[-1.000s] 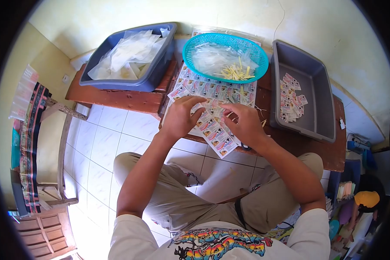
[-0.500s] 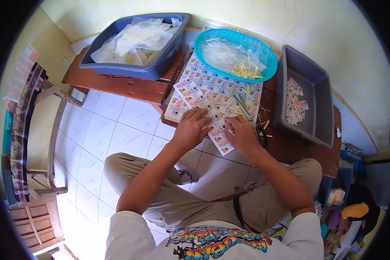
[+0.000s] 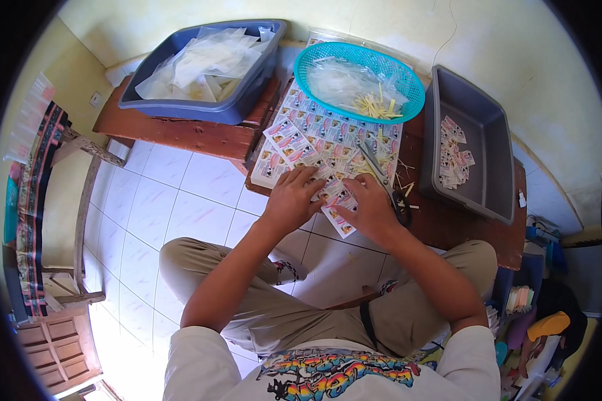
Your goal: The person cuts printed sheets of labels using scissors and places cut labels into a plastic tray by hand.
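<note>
A strip of printed labels with small repeated pictures slants over the near edge of the label sheets. My left hand holds its left side, fingers bent over the paper. At the right side of the strip is my right hand, its thumb lying over the paper and the forefinger bent at the edge. Both hands grip the strip; the fingertips underneath are hidden. Another label strip lies just beyond my left hand. Scissors rest beside my right hand, black handles toward me.
Stacked printed label sheets cover part of the brown wooden table. A turquoise basket holds clear plastic and yellowish strips. A grey bin contains cut labels; a blue-grey tub holds plastic bags. Another person is at lower right.
My right thumb has moved left over the label strip and spread from the forefinger. My left hand stays almost in place. The whole view has shifted slightly.
</note>
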Tool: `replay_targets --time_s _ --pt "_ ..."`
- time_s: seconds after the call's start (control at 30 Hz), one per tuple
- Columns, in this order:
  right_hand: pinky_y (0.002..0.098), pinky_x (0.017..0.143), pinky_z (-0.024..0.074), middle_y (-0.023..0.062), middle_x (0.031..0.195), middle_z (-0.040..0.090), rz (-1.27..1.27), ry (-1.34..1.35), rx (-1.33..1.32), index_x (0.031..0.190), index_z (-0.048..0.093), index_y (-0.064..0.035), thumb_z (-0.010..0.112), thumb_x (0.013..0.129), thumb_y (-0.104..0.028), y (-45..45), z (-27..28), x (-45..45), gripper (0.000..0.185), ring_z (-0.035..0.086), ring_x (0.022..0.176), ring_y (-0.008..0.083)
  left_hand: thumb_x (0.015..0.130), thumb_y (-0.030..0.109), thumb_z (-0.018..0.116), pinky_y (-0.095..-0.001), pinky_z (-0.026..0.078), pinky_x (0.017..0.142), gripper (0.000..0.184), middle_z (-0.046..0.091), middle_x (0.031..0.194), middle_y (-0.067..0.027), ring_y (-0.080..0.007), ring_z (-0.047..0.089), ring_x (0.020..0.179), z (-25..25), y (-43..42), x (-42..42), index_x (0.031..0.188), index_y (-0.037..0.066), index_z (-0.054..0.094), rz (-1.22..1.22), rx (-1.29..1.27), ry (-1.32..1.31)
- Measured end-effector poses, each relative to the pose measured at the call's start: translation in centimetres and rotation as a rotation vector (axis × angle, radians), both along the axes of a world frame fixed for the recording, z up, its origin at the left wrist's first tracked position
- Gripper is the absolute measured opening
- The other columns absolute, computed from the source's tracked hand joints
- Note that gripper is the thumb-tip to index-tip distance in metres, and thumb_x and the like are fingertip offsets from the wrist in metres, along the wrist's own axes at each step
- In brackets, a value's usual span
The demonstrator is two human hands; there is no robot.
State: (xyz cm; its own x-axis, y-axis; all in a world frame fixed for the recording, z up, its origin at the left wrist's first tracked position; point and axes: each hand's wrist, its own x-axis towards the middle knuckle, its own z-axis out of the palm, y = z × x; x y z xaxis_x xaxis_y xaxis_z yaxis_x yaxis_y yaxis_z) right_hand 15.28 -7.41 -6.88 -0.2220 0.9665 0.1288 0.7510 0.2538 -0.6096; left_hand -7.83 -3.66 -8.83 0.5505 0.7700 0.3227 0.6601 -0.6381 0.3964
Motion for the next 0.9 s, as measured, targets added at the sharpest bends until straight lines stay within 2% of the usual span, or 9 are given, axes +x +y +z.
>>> replay_targets --time_s 0.07,0.13,0.37,0.43,0.57,0.63,0.67,0.73,0.9 --pt "0.0425 0.089 0.057 0.0183 0.117 0.062 0.009 -0.042 0.092 0.132 0.068 0.003 0.091 0.077 -0.019 -0.5 0.1 -0.4 0.063 0.068 0.101 0.0333 0.088 0.03 0.083 -0.0506 0.048 0.11 0.041 0.064 0.14 -0.0143 -0.0363 0.059 0.133 0.1 0.0 0.0 0.123 0.011 0.074 0.0 0.005 0.026" --pt "0.0446 0.095 0.0555 0.0212 0.127 0.057 -0.019 -0.119 -0.015 0.137 0.063 0.0032 0.093 0.075 -0.024 -0.7 0.0 -0.5 0.074 0.065 0.111 0.038 0.088 0.033 0.083 -0.0504 0.049 0.109 0.045 0.063 0.141 -0.014 -0.0364 0.058 0.133 0.1 -0.1 0.0 0.126 0.012 0.073 0.005 0.004 0.045" --pt "0.0447 0.097 0.0551 0.0208 0.126 0.057 -0.022 -0.095 -0.058 0.139 0.063 0.0014 0.094 0.073 -0.02 -0.3 -0.1 -0.3 0.076 0.065 0.112 0.0384 0.088 0.035 0.083 -0.0506 0.049 0.109 0.046 0.063 0.142 -0.0137 -0.0373 0.059 0.132 0.0 0.0 0.0 0.127 0.013 0.072 0.015 -0.004 0.049" --pt "0.0429 0.094 0.0565 0.0193 0.122 0.06 -0.022 -0.05 -0.056 0.139 0.064 -0.0015 0.093 0.072 -0.013 0.0 -0.4 0.1 0.074 0.066 0.108 0.0356 0.088 0.036 0.083 -0.0506 0.048 0.109 0.047 0.063 0.143 -0.0134 -0.0376 0.058 0.133 0.0 0.0 0.0 0.127 0.013 0.072 0.027 -0.016 0.046" --pt "0.0444 0.098 0.0552 0.0214 0.117 0.062 -0.018 0.019 -0.142 0.136 0.063 0.0002 0.092 0.072 -0.008 0.9 -0.5 0.7 0.07 0.066 0.111 0.0381 0.088 0.037 0.083 -0.0507 0.048 0.11 0.048 0.063 0.143 -0.0132 -0.0379 0.058 0.134 0.0 -0.1 0.0 0.128 0.013 0.072 0.034 0.006 0.055" --pt "0.043 0.091 0.0572 0.0209 0.107 0.07 -0.027 0.054 -0.146 0.132 0.066 0.0014 0.087 0.076 -0.005 1.2 -0.5 0.9 0.059 0.071 0.1 0.0353 0.088 0.039 0.083 -0.051 0.047 0.11 0.05 0.062 0.143 -0.0132 -0.0384 0.057 0.135 0.1 -0.2 0.0 0.129 0.013 0.071 0.029 0.003 0.046" --pt "0.043 0.091 0.0572 0.0209 0.107 0.07 -0.028 0.055 -0.146 0.132 0.066 0.0014 0.087 0.076 -0.005 1.3 -0.1 0.9 0.059 0.071 0.1 0.0353 0.088 0.039 0.083 -0.051 0.047 0.11 0.05 0.062 0.143 -0.0132 -0.0384 0.057 0.135 0.1 -0.2 -0.1 0.129 0.013 0.071 0.028 0.003 0.046" --pt "0.0411 0.083 0.0587 0.0198 0.099 0.076 -0.084 0.209 -0.331 0.127 0.069 0.0021 0.081 0.081 -0.002 1.5 1.0 0.9 0.047 0.075 0.089 0.0325 0.087 0.039 0.084 -0.0513 0.047 0.11 0.054 0.062 0.143 -0.0137 -0.0387 0.057 0.135 0.2 -0.1 -0.2 0.133 0.013 0.068 0.023 -0.008 0.046" --pt "0.0395 0.079 0.0589 0.0191 0.096 0.078 -0.077 0.225 -0.252 0.125 0.071 0.001 0.076 0.085 -0.001 1.8 1.7 1.3 0.04 0.076 0.084 0.0303 0.084 0.036 0.086 -0.0506 0.048 0.11 0.06 0.061 0.144 -0.0145 -0.0379 0.057 0.135 0.7 -0.2 -0.3 0.136 0.014 0.065 0.021 -0.037 0.061"
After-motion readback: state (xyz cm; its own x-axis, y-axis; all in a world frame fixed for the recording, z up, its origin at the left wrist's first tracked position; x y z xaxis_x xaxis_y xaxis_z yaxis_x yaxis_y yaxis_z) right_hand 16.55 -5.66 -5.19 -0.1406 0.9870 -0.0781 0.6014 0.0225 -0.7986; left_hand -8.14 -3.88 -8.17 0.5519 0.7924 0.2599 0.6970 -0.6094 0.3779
